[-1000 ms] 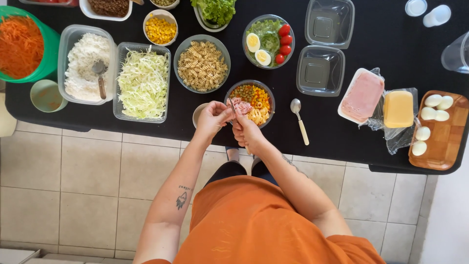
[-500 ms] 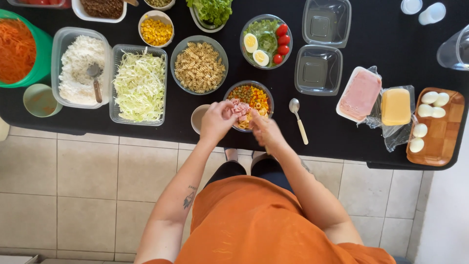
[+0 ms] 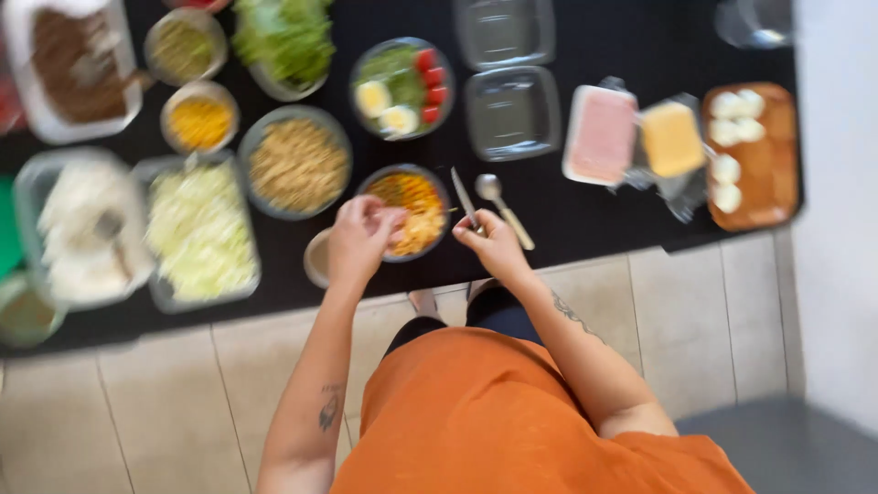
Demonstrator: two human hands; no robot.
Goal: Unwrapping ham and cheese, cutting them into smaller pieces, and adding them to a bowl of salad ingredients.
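Since a second ago hands are parting: right hand (image 3: 494,245) is grasping a knife (image 3: 464,199), blade pointing 12 o'clock; left hand (image 3: 358,240) is pinching food over the bowl (image 3: 421,212) at 9 o'clock of the knife

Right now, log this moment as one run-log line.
left hand: over mixed-salad bowl, pinching food | right hand: holds knife | spoon: on black counter | view blurred

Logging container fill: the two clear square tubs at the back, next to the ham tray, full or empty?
Empty, as far as the blur allows: both clear tubs show only the dark counter through their bottoms.
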